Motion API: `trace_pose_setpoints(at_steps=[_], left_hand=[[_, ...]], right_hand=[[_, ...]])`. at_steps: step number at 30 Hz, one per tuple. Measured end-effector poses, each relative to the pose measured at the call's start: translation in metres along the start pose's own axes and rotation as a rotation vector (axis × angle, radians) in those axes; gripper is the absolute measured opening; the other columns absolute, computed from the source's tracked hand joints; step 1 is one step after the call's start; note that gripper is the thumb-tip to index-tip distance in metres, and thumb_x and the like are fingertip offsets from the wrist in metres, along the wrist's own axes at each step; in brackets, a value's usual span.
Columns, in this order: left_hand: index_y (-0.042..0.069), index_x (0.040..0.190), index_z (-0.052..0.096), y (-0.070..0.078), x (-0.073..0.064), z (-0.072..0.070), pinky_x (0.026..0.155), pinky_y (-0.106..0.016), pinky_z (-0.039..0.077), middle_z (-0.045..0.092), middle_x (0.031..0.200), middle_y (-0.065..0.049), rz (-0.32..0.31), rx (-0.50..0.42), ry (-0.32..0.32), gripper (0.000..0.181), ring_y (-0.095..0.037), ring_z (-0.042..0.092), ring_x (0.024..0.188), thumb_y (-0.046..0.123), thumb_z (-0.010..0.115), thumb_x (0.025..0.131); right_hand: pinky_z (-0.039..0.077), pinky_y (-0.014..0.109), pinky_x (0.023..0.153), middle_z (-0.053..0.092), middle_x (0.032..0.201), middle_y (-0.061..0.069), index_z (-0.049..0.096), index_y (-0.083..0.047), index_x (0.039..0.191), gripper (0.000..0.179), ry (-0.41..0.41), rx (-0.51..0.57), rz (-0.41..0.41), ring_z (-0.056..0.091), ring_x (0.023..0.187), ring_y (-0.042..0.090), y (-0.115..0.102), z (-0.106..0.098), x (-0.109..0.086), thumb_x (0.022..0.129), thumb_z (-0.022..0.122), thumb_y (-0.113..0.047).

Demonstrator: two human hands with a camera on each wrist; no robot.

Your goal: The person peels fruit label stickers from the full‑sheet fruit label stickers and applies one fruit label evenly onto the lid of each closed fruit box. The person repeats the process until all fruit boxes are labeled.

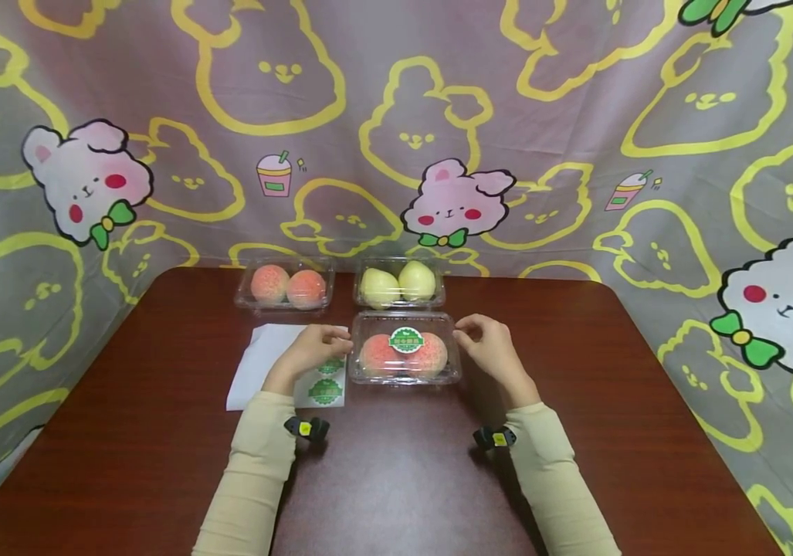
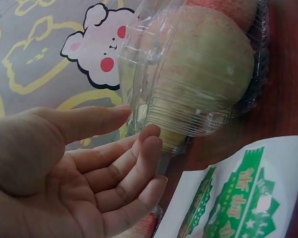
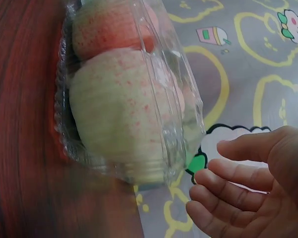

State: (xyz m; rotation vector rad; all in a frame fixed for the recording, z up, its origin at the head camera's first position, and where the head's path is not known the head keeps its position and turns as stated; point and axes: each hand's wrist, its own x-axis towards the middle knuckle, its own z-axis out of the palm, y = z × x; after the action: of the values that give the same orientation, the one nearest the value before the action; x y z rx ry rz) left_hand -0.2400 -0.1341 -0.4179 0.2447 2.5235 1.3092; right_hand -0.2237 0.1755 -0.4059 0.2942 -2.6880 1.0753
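Observation:
A clear plastic box holds two peaches, with a round green-and-white sticker on its lid. At the box's left end is my left hand, its thumb and loosely bent fingers right by the ribbed plastic; whether the tips touch it I cannot tell. My right hand is beside the other end, fingers loosely bent and nothing between them. Under and beside the left hand lies a white sticker sheet with green stickers, partly covered by that hand.
Behind stand two more clear boxes, one with two peaches at the left and one with two yellow-green fruits, apparently pears. The dark red-brown table ends at a patterned cloth at the back and sides.

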Motion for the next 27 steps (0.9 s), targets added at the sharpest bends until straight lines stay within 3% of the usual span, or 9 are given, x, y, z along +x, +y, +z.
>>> trace_pose_setpoints(at_steps=[10,17,22,27], left_hand=[[-0.004,0.121,0.061,0.0,0.001,-0.002,0.077,-0.037,0.055,0.071,0.108,-0.024,-0.01,-0.02,-0.009,0.035,-0.033,0.071,0.097,0.019,0.059,0.095],[-0.005,0.117,0.063,0.0,0.001,-0.002,0.077,-0.035,0.055,0.072,0.104,-0.023,0.013,-0.013,-0.022,0.033,-0.031,0.071,0.095,0.017,0.061,0.093],[-0.006,0.116,0.063,0.001,0.0,-0.003,0.076,-0.035,0.054,0.071,0.102,-0.023,0.028,-0.015,-0.029,0.033,-0.026,0.07,0.092,0.017,0.063,0.092],[-0.006,0.117,0.063,0.001,-0.001,-0.003,0.076,-0.035,0.055,0.071,0.103,-0.023,0.018,-0.018,-0.032,0.034,-0.029,0.07,0.093,0.016,0.064,0.091]], right_hand=[[0.045,0.026,0.066,0.072,0.099,0.019,0.069,0.0,0.101,0.019,-0.131,-0.023,0.114,0.062,0.082,0.025,0.008,-0.006,0.0,0.089,0.066,-0.015],[0.045,0.023,0.062,0.072,0.087,0.019,0.07,0.002,0.1,0.019,-0.197,0.015,0.15,0.059,0.071,0.014,0.014,-0.006,0.001,0.09,0.065,-0.014],[0.047,0.02,0.06,0.072,0.083,0.022,0.069,0.007,0.1,0.022,-0.263,0.084,0.168,0.065,0.066,0.015,0.019,-0.003,0.001,0.091,0.063,-0.012],[0.057,0.027,0.063,0.072,0.077,0.021,0.066,0.014,0.104,0.026,-0.318,0.214,0.232,0.065,0.062,0.01,0.022,0.0,0.003,0.093,0.06,-0.008]])
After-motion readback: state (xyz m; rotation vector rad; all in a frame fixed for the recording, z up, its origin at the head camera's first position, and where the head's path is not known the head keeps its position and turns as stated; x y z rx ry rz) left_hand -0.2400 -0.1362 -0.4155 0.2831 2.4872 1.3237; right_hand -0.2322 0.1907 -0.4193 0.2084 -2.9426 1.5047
